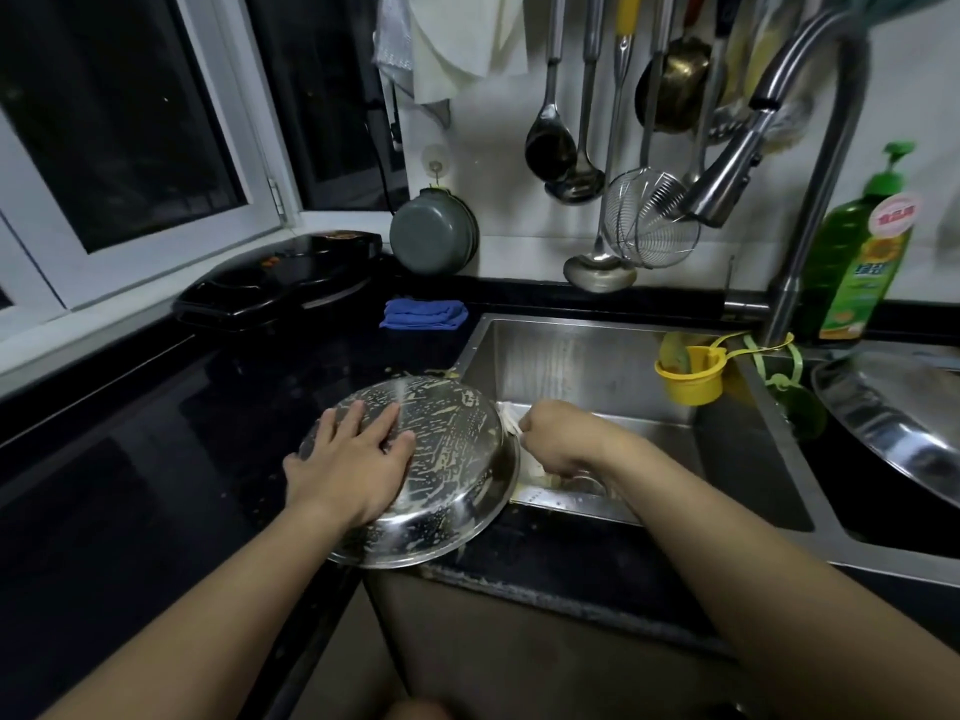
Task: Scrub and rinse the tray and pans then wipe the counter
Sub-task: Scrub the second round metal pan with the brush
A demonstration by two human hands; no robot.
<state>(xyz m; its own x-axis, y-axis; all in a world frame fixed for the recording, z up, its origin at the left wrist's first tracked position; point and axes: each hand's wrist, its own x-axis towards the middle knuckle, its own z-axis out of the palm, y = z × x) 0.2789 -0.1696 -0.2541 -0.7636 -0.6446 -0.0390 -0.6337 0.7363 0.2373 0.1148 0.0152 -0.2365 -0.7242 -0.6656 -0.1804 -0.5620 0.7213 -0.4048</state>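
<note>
Head view, read from the left: a black electric griddle (275, 280) is seen closed on the dark tabletop (156, 433) under the window, and a folded blue cloth (423, 314) lies just to its right, near the sink's back corner. A grey-green pot (434, 233) is hung on the white wall above the cloth. Nearer the camera, 1 round steel pan (447, 491) is set upside down and tilted, partly on the tabletop and partly over the left rim of the sink (597, 356); its underside is streaked with pale residue. The left hand (353, 459) is laid flat on the pan's bottom, fingers spread and straight. Just right of the pan, the right hand (558, 433) is held inside the sink with its fingers curled round a pale cloth-like item (506, 413) touching the pan's rim; exactly what it is cannot be told. Ladles and a wire skimmer (652, 226) are hung above the sink. A yellow cup (688, 376) is hooked at the sink's right wall, below the faucet (727, 179). A green soap bottle (857, 252) is stood behind the faucet, and a second steel pan (893, 413) is seen at the far right.
</note>
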